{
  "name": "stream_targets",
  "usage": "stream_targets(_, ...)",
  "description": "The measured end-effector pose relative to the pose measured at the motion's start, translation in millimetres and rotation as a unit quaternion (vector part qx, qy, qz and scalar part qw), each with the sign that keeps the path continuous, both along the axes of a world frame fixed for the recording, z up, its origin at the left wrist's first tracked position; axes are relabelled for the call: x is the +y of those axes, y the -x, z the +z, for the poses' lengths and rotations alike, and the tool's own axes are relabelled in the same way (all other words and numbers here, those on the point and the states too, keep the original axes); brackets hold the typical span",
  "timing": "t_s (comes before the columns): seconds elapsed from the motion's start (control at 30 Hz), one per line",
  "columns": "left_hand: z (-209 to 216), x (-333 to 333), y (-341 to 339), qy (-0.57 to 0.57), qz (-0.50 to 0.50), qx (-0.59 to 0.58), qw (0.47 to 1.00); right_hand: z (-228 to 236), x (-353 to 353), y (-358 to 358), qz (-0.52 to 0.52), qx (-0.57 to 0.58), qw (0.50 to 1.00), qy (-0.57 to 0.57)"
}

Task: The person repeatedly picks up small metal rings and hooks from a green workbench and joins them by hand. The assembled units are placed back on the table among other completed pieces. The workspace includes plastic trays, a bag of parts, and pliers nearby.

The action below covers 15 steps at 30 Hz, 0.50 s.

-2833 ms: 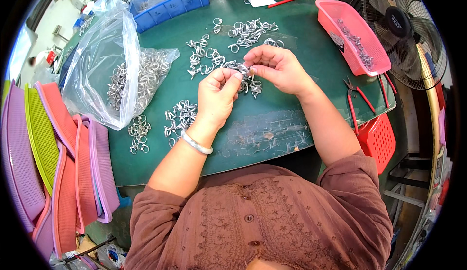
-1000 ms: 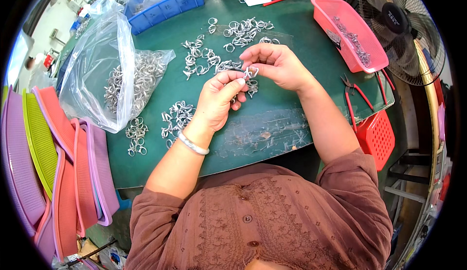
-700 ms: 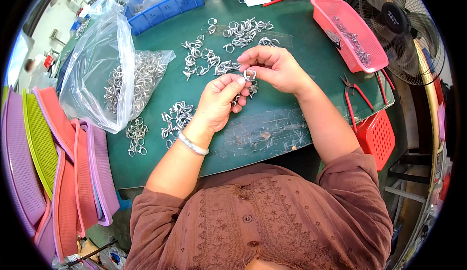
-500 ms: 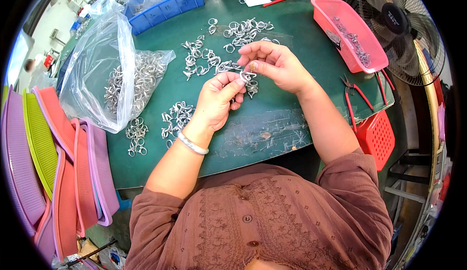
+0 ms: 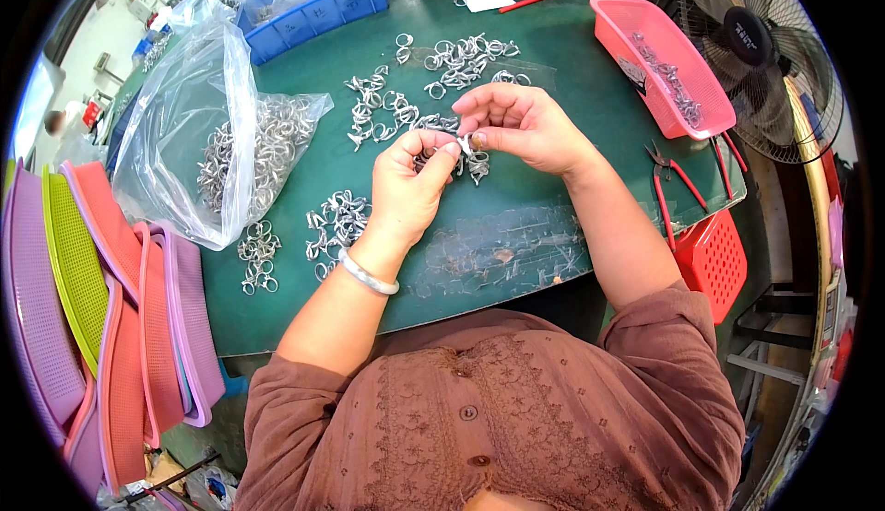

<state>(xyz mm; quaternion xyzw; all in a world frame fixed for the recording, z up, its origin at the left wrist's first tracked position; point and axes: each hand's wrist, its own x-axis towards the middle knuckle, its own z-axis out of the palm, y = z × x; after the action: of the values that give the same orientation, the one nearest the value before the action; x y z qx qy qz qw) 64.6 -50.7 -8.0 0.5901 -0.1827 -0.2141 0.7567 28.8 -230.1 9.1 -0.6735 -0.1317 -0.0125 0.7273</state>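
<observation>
Over the middle of the green table, my left hand (image 5: 410, 179) is closed, thumb pressed to the fingers. My right hand (image 5: 530, 131) faces it with thumb and forefinger pinched on a small silvery metal ring (image 5: 466, 148), whose far side meets the left fingertips. Part of the ring is hidden by the fingers. Just beyond the hands lie loose metal rings (image 5: 461, 59) in clusters, with a second group (image 5: 373, 105) left of them. Beside my left wrist is another small pile of rings (image 5: 336, 225), and farther left a smaller one (image 5: 259, 258).
A clear plastic bag (image 5: 184, 133) full of rings lies at left, near a blue crate (image 5: 318, 15). On the right are a pink basket (image 5: 659, 64), red-handled pliers (image 5: 678, 184) and a fan (image 5: 747, 36). Stacked coloured baskets (image 5: 74, 271) stand beside the table's left edge.
My left hand has turned slightly and its fingers have curled in. The right thumb and forefinger have come down onto the ring, which was held in the left fingertips.
</observation>
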Motion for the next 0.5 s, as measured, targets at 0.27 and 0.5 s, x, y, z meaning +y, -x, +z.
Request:
stream_targets(0.27,-2.7,1.5,-1.4,-0.008,0.000,-0.023,1.000,3.8,0.2,0.5,-0.015,-0.014,1.000,-0.006)
stream_targets(0.5,3.6,9.3,-11.8,0.122,-0.005,0.233,0.965,-12.8,-8.9,-4.5,-0.093,-0.046,0.947,0.304)
